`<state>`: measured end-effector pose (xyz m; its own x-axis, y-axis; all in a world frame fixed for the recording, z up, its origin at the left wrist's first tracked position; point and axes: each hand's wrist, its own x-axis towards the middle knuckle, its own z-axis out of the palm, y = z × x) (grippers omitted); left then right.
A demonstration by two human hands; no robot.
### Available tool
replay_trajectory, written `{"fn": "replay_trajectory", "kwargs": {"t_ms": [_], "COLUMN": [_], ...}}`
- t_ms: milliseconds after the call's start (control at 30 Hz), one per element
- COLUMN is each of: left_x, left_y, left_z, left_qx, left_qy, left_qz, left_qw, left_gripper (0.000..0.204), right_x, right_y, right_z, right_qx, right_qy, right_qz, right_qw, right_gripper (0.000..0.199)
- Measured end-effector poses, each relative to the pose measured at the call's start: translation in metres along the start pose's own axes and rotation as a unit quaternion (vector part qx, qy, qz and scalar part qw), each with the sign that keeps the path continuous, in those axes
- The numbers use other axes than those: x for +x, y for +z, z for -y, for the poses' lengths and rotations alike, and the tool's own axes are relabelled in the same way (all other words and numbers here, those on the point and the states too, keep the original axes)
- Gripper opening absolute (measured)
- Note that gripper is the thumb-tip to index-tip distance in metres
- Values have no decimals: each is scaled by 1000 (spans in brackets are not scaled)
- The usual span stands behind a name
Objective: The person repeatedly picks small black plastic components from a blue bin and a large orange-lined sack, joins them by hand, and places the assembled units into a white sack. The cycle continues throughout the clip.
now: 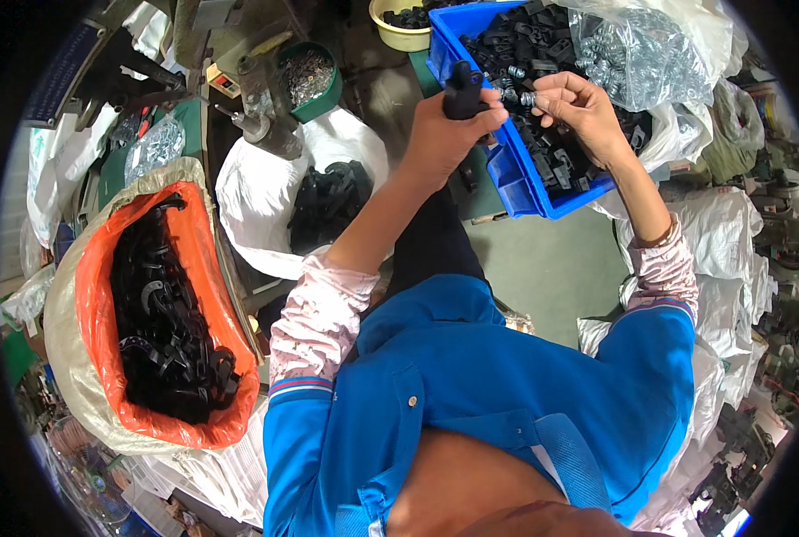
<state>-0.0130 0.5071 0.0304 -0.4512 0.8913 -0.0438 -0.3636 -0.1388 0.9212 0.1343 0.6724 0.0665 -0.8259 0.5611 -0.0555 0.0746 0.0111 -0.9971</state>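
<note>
Both my hands are raised over the near left side of a blue plastic bin (512, 183). My left hand (441, 139) is closed round a black plastic part (464, 92), which stands up out of the fist with its rounded end on top. With thumb and fingertips, my right hand (580, 112) pinches a small shiny metal spring (526, 98), pointed toward the left hand. A slight gap seems to separate the spring from the black part. Many loose black plastic pieces (560, 166) fill the bin beneath, and a clear bag of metal springs (636, 67) lies across its far right.
To the left, a sack with an orange liner (95, 295) holds black parts, and a white sack (256, 206) holds more. A green tub of small metal pieces (314, 106) and a cream bowl (404, 38) stand farther back. White sacks (726, 224) line the right.
</note>
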Motion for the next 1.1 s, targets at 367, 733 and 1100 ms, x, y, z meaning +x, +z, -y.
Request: {"fn": "replay_trajectory", "kwargs": {"t_ms": [367, 733, 1100], "left_x": [19, 39, 41], "left_y": [23, 25, 35], "left_z": [0, -4, -8], "left_qx": [66, 56, 81], "left_qy": [34, -41, -65], "left_qz": [28, 93, 34], "left_qw": [997, 993, 994], "left_gripper": [21, 22, 26], "right_x": [-6, -2, 2], "right_y": [1, -17, -23], "right_z": [6, 0, 2], "right_qx": [-16, -75, -73], "right_qy": [-15, -87, -115], "right_qz": [33, 15, -71], "right_qw": [999, 993, 988], "right_gripper": [18, 16, 18]}}
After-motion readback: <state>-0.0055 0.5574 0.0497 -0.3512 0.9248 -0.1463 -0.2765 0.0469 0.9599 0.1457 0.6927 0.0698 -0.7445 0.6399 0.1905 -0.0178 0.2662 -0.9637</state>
